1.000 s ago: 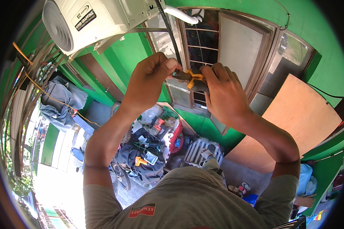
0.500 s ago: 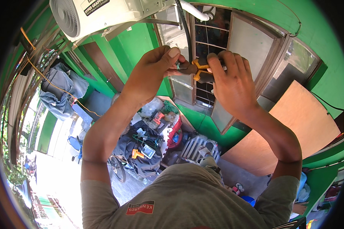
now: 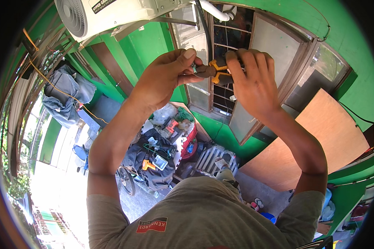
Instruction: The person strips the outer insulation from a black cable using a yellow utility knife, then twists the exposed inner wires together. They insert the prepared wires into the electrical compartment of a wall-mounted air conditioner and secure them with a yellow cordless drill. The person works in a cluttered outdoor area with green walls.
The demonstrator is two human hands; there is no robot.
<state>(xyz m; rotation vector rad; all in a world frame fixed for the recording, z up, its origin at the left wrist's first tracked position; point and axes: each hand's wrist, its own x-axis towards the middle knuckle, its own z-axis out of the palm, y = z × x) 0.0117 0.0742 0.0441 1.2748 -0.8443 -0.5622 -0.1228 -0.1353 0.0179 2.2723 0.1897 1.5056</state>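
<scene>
Both hands are raised in front of the window, close together. My right hand (image 3: 255, 85) is closed around the yellow-and-black handles of a pair of pliers (image 3: 218, 64). The dark jaws point left and reach the fingertips of my left hand (image 3: 164, 79). Thumb and fingers there pinch a small, thin greenish piece (image 3: 194, 67) that looks like a wire end, right at the jaws. Most of it is hidden by the fingers, so its exact kind does not show. I cannot tell whether the jaws bite on it.
Overhead on the left hangs an air-conditioner outdoor unit (image 3: 124, 18), with a black hose (image 3: 204, 29) running down beside the window. An open window pane (image 3: 274, 50) stands near my right hand. Below are a plywood sheet (image 3: 307, 141), a striped step (image 3: 216, 159) and piled tools with an orange drill (image 3: 148, 165).
The pliers have turned slightly in my right hand, with their handles tilting upward. My left hand keeps its pinch in nearly the same place.
</scene>
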